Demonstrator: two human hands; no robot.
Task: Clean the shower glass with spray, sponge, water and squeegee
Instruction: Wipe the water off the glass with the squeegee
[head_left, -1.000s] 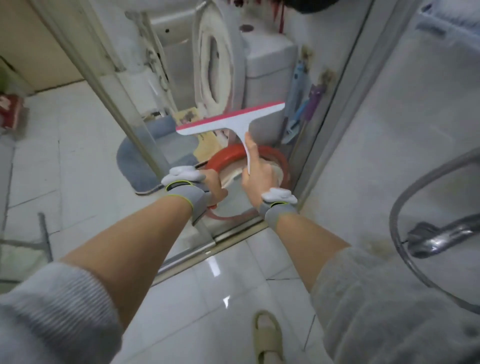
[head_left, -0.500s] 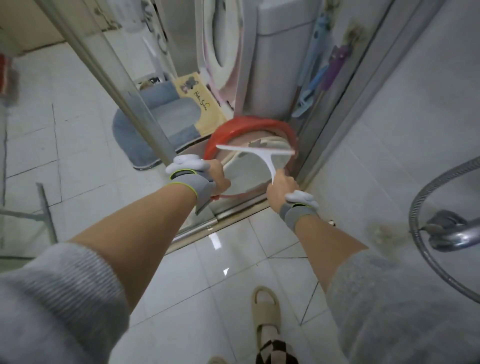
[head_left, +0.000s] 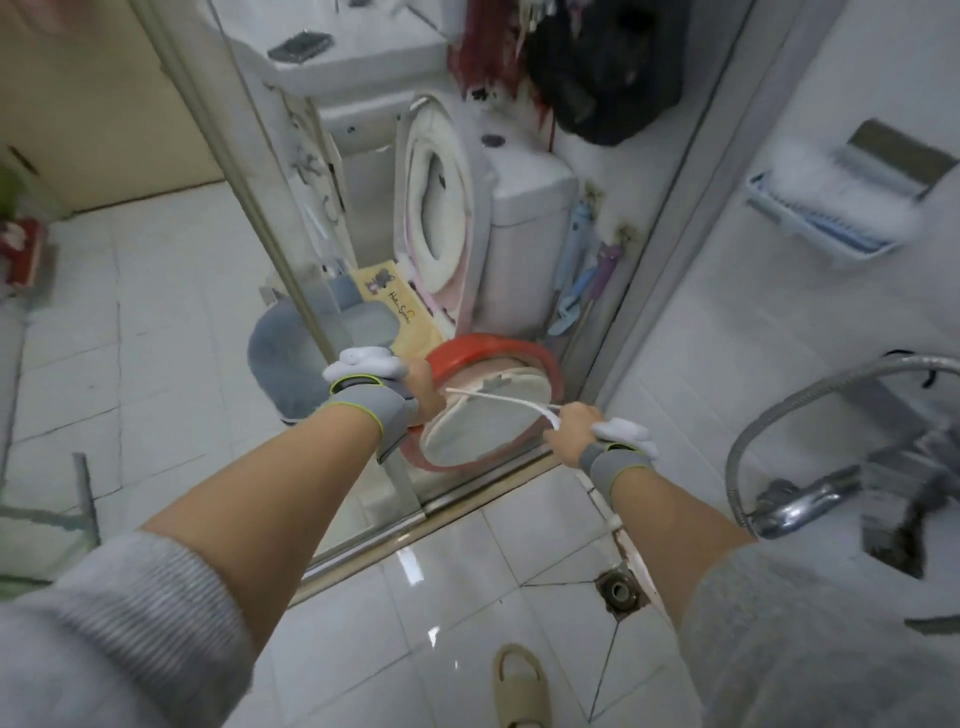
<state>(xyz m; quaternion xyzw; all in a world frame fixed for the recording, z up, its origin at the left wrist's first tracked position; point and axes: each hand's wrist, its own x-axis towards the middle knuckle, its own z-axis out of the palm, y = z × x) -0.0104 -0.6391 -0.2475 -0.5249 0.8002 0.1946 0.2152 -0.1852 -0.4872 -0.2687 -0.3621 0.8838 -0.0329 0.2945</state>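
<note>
While your right hand (head_left: 574, 423) curls round the handle of the white squeegee (head_left: 501, 401), the tool sits low against the shower glass (head_left: 524, 291), close to the bottom track (head_left: 457, 499). Its blade shows as a thin edge whose long axis runs roughly level, tipped slightly up toward your left, and the handle points back and right into your grip. Your left hand (head_left: 423, 387) is at the edge of the glass door (whether its fingers close on anything, you cannot tell from here). Behind the pane stand a red basin (head_left: 493, 348) and a toilet (head_left: 524, 208). A shower hose (head_left: 769, 421) loops at your right, and a floor drain (head_left: 618, 590) lies near your right forearm
</note>
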